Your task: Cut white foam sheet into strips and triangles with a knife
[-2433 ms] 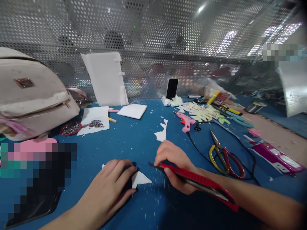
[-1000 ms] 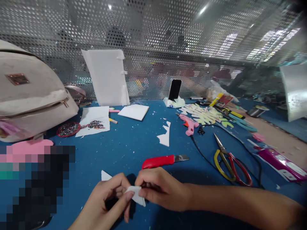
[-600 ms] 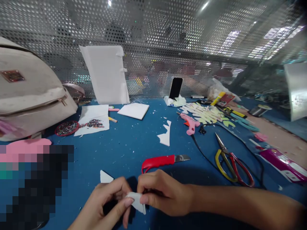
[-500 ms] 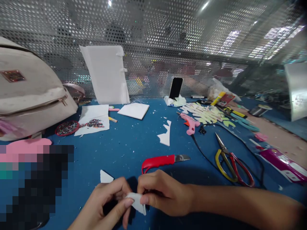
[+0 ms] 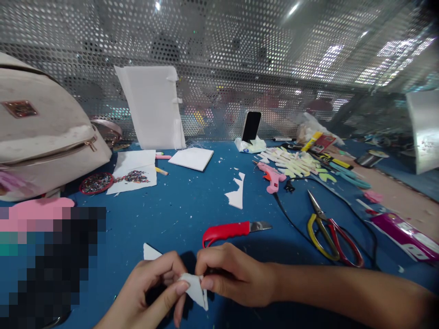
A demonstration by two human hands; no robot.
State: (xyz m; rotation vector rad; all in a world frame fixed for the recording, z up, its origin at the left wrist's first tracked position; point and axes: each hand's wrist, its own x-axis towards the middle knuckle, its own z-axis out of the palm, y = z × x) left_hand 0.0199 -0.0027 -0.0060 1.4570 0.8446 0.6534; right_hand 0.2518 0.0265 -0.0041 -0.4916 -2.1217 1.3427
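A small white piece of foam board or thick paper (image 5: 196, 289) is held low over the blue table by both hands. My left hand (image 5: 156, 288) grips its left side between thumb and fingers. On the right edge, my right hand (image 5: 236, 276) pinches it with thumb and forefinger, where a thin strip stands slightly apart. Just beyond my hands lies a red-handled cutter (image 5: 226, 230) with its short blade pointing right. Another white scrap (image 5: 151, 251) peeks out behind my left hand. Further off rests a jagged white offcut (image 5: 236, 194).
A pink glue gun (image 5: 272, 177) with a black cord and scissors (image 5: 320, 214) lie to the right. Pale strips (image 5: 291, 161) are piled behind. A phone (image 5: 252, 125) stands at the back. A backpack (image 5: 48, 132) and a red-rimmed dish of beads (image 5: 96, 183) are at left.
The white piece has tilted a little, and the gap beside its right-hand strip looks wider. Both hands have barely moved and keep their hold.
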